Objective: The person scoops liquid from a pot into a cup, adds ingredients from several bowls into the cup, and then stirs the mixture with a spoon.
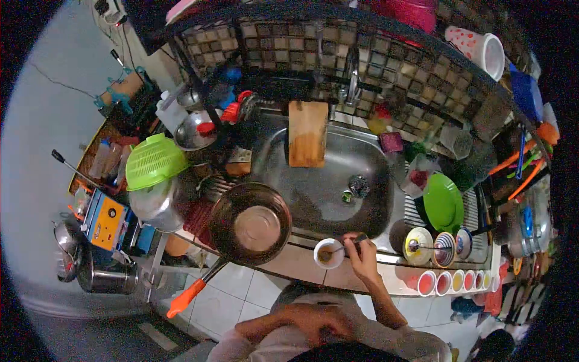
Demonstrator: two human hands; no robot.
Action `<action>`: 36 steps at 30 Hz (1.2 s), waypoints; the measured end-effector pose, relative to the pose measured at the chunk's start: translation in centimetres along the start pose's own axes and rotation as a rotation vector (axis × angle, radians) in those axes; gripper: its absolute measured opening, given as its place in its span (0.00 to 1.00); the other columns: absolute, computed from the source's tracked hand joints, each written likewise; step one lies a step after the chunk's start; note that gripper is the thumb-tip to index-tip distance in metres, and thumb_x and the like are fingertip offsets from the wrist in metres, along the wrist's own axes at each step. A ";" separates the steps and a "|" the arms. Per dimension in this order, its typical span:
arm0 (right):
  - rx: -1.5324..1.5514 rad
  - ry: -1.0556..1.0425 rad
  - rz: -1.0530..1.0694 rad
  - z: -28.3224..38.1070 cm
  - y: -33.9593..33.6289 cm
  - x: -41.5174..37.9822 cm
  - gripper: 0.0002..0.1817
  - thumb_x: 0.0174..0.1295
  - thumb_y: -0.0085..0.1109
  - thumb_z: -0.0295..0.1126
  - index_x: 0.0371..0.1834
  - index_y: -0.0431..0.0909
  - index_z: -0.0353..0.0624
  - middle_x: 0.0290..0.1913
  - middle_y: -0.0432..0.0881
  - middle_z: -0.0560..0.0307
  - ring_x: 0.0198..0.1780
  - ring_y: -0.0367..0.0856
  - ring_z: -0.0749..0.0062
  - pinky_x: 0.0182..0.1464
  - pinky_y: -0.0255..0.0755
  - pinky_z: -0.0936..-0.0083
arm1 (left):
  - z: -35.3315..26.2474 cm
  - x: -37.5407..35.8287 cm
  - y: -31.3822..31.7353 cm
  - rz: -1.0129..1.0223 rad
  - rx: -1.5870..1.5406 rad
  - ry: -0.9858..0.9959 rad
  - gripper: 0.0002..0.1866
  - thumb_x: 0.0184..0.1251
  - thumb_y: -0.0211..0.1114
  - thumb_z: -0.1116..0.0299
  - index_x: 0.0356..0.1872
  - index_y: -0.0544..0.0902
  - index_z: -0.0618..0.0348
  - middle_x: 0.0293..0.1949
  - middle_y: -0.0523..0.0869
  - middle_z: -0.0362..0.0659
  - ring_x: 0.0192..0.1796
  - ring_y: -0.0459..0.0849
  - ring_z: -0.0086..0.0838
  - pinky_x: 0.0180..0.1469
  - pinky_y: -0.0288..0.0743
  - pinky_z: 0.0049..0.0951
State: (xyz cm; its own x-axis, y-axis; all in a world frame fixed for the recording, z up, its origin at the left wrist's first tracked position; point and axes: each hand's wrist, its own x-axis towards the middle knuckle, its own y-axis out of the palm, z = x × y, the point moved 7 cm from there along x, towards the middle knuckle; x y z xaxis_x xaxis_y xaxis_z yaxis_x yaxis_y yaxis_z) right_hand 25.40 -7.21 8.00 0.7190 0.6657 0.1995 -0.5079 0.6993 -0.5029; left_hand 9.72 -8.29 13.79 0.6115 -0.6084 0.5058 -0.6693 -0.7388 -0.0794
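Observation:
A small white cup (329, 254) with brownish contents stands at the sink's front edge. My right hand (360, 256) is just right of it, its fingers closed round the dark handle of a spoon (348, 243) whose other end reaches into the cup. Near my body, below the counter edge, is my left hand (329, 329); its fingers are dim and what they hold, if anything, cannot be made out. Left of the cup lies a frying pan (257, 224) with an orange handle.
The metal sink (283, 193) holds a scrubber (359, 186), with a wooden board (308, 134) across its back edge. Right are a green plate (443, 203), bowls (417, 246) and a row of cups (426, 282). Left are a green colander (155, 161) and a stove (107, 218).

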 end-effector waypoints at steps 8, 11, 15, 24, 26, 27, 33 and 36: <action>-0.034 0.010 -0.021 0.1 0.0 -0.4 0.10 0.59 0.50 0.34 0.34 0.76 0.39 0.31 0.78 0.51 0.32 0.77 0.59 0.34 0.68 0.71 | 10.6 -6.5 5.7 -0.050 0.354 -0.347 0.34 0.25 0.67 0.65 0.43 0.67 0.61 0.34 0.74 0.47 0.39 0.72 0.39 0.43 0.66 0.35; -0.032 0.143 0.031 0.0 0.1 -0.5 0.10 0.59 0.50 0.34 0.34 0.76 0.39 0.30 0.78 0.50 0.31 0.77 0.59 0.34 0.68 0.71 | 6.5 -5.1 5.5 0.009 0.238 -0.318 0.34 0.23 0.67 0.66 0.42 0.67 0.60 0.32 0.73 0.46 0.36 0.72 0.39 0.39 0.66 0.35; -0.002 0.020 -0.028 0.2 0.1 -0.7 0.11 0.59 0.50 0.35 0.35 0.75 0.39 0.30 0.78 0.49 0.30 0.76 0.60 0.32 0.68 0.71 | 2.3 -0.3 2.9 0.080 -0.039 -0.235 0.34 0.23 0.69 0.65 0.40 0.66 0.60 0.29 0.71 0.46 0.33 0.71 0.39 0.36 0.65 0.35; -0.044 -0.097 -0.080 1.3 0.0 -0.7 0.09 0.58 0.52 0.33 0.33 0.76 0.39 0.30 0.78 0.47 0.29 0.77 0.57 0.31 0.69 0.70 | 2.3 -0.4 0.8 0.067 0.151 -0.447 0.31 0.28 0.70 0.63 0.39 0.66 0.60 0.29 0.71 0.45 0.32 0.70 0.36 0.35 0.65 0.33; -0.056 -0.074 -0.073 1.5 0.0 -0.8 0.10 0.58 0.51 0.34 0.32 0.76 0.38 0.30 0.78 0.47 0.28 0.77 0.57 0.30 0.69 0.70 | 2.3 -0.4 0.2 0.071 0.194 -0.499 0.31 0.29 0.70 0.63 0.39 0.66 0.60 0.29 0.71 0.44 0.31 0.70 0.36 0.35 0.65 0.33; -0.056 -0.073 -0.072 1.5 0.0 -0.8 0.10 0.58 0.51 0.34 0.32 0.76 0.38 0.30 0.78 0.47 0.28 0.77 0.57 0.30 0.69 0.70 | 2.4 -0.5 -0.1 0.072 0.215 -0.524 0.30 0.29 0.70 0.63 0.38 0.66 0.60 0.29 0.71 0.44 0.31 0.70 0.36 0.35 0.65 0.33; -0.059 -0.012 0.002 0.1 0.4 -0.8 0.11 0.57 0.52 0.35 0.32 0.76 0.37 0.30 0.78 0.45 0.29 0.77 0.56 0.29 0.70 0.69 | 2.1 -3.9 -4.7 -0.491 0.244 -0.454 0.24 0.37 0.71 0.61 0.31 0.67 0.58 0.28 0.71 0.43 0.31 0.70 0.31 0.34 0.66 0.31; -0.040 -0.032 0.017 0.2 -0.1 -0.4 0.11 0.57 0.52 0.35 0.32 0.76 0.36 0.30 0.78 0.45 0.30 0.78 0.56 0.29 0.69 0.69 | 4.8 -8.1 -6.9 -0.760 0.431 -0.442 0.24 0.35 0.74 0.61 0.29 0.68 0.56 0.27 0.70 0.42 0.31 0.70 0.31 0.34 0.66 0.30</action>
State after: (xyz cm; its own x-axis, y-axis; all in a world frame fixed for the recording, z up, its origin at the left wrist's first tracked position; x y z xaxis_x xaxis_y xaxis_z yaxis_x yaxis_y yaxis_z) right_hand 25.04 -7.54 8.18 0.6945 0.6858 0.2175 -0.4998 0.6774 -0.5397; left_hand 11.36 0.36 6.12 0.9777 0.0848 0.1920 0.1265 -0.9680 -0.2168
